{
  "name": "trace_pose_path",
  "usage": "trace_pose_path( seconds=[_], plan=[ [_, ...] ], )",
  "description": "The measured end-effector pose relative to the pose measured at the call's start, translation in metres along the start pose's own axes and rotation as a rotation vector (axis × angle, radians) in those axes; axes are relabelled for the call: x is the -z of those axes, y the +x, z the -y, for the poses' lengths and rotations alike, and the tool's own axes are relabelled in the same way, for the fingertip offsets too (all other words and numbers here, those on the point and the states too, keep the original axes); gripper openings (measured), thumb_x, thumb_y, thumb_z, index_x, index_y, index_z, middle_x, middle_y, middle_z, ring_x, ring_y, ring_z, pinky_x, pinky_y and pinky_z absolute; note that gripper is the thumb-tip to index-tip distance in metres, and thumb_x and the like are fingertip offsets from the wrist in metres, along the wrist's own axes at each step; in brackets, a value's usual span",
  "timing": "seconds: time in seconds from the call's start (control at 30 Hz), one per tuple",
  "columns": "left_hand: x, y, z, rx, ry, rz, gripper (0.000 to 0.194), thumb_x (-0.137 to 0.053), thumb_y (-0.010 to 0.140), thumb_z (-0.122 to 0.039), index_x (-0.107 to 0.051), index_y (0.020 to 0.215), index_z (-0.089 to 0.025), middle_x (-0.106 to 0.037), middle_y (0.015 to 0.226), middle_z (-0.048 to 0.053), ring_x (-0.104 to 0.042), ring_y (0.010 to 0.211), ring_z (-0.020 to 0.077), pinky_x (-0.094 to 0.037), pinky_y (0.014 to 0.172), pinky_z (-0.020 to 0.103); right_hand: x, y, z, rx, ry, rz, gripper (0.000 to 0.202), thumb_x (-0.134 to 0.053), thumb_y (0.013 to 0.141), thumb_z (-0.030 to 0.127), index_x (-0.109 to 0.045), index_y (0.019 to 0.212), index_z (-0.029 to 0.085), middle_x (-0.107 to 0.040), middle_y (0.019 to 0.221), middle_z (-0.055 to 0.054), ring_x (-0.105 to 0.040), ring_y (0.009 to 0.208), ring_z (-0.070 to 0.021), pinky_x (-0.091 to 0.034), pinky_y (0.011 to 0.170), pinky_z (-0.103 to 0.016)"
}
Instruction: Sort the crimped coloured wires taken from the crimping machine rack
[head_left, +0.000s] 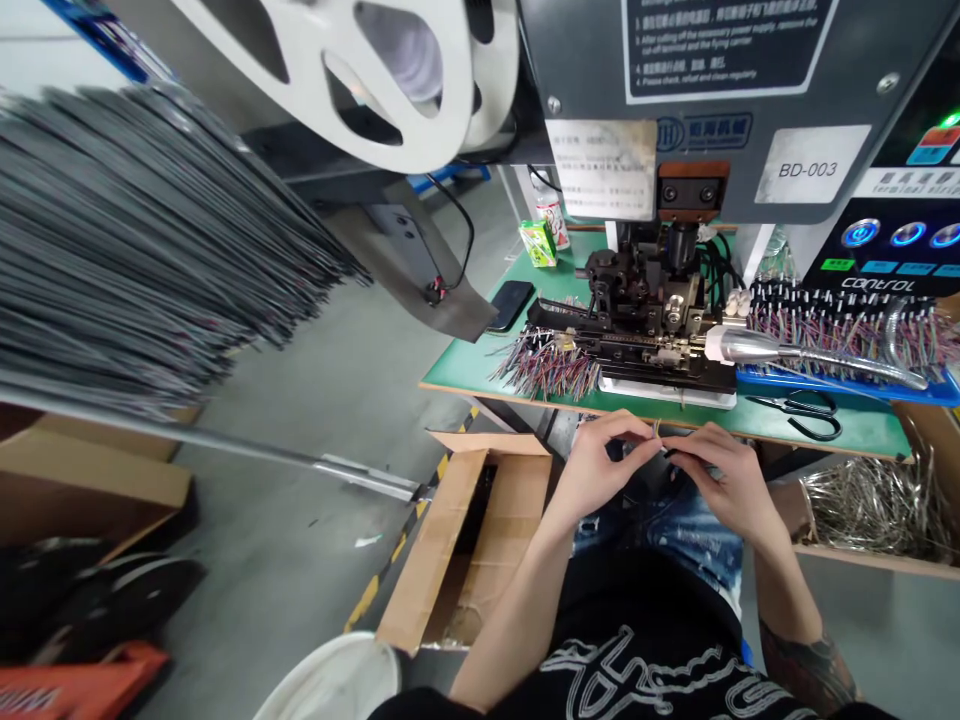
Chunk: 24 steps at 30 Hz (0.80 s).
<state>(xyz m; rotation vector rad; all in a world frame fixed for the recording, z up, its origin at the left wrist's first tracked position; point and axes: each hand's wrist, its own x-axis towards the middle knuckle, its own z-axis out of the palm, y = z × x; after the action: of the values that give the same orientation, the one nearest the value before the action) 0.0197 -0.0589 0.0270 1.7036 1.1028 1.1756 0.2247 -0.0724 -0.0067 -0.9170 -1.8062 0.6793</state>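
Note:
In front of the table edge, my left hand (609, 455) and my right hand (721, 468) meet, each pinched at the fingertips. Between them are the thin wire ends of a small cable (658, 430), mostly covered by my fingers. Just beyond my hands stands the terminal crimping machine (660, 310), with a metal flexible-neck lamp (757, 347) across its right front. A bundle of cables with loose coloured wire ends (551, 365) lies left of the machine. More such cables (847, 325) fill a blue tray (862, 388) on the right.
Black-handled scissors (814, 405) lie at the table's front right edge. A phone (511, 305) and green carton (538, 243) are at left. An open cardboard box (510, 510) stands below, a box of metal scrap (877, 500) at right. Grey cables (150, 230) hang over a rail.

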Motion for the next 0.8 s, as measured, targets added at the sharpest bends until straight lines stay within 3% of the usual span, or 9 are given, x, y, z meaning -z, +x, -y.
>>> trace_pose_path(
  seconds=[0.33, 0.57, 0.67, 0.8],
  plan=[
    [0.000, 0.012, 0.009, -0.057, 0.076, -0.067, 0.015, -0.071, 0.094, -0.019, -0.068, 0.079, -0.019, -0.073, 0.080, 0.003, -0.070, 0.077, 0.0188, -0.054, 0.077, 0.028, -0.025, 0.005, -0.010, -0.143, 0.106, -0.155, 0.013, -0.070, 0.099, 0.017, -0.080, 0.102, 0.025, -0.079, 0.083, -0.001, -0.067, 0.066, -0.0166, -0.051, 0.061, -0.027],
    [0.008, 0.037, 0.001, -0.226, 0.332, 0.093, 0.019, -0.064, 0.098, -0.012, -0.067, 0.081, -0.020, -0.072, 0.080, 0.003, -0.069, 0.080, 0.0203, -0.053, 0.075, 0.030, -0.024, 0.015, -0.013, -0.142, 0.100, -0.196, 0.016, -0.071, 0.098, 0.017, -0.083, 0.101, 0.027, -0.081, 0.084, -0.001, -0.072, 0.069, -0.0174, -0.055, 0.067, -0.027],
    [0.000, 0.046, 0.001, -0.289, 0.212, 0.012, 0.018, -0.068, 0.096, -0.010, -0.067, 0.081, -0.020, -0.072, 0.080, 0.001, -0.070, 0.079, 0.0184, -0.057, 0.084, 0.032, -0.023, 0.018, -0.007, -0.215, 0.134, -0.287, 0.013, -0.074, 0.097, 0.019, -0.083, 0.099, 0.027, -0.083, 0.087, -0.001, -0.076, 0.076, -0.0181, -0.058, 0.073, -0.026],
    [-0.023, 0.051, 0.006, -0.309, -0.187, -0.165, 0.017, -0.073, 0.095, -0.009, -0.068, 0.083, -0.020, -0.072, 0.081, -0.002, -0.072, 0.077, 0.0145, -0.061, 0.100, 0.037, -0.033, 0.020, 0.003, -0.329, 0.284, -0.465, 0.008, -0.078, 0.097, 0.025, -0.085, 0.101, 0.027, -0.085, 0.093, -0.003, -0.079, 0.084, -0.0198, -0.061, 0.080, -0.027]
  ],
)
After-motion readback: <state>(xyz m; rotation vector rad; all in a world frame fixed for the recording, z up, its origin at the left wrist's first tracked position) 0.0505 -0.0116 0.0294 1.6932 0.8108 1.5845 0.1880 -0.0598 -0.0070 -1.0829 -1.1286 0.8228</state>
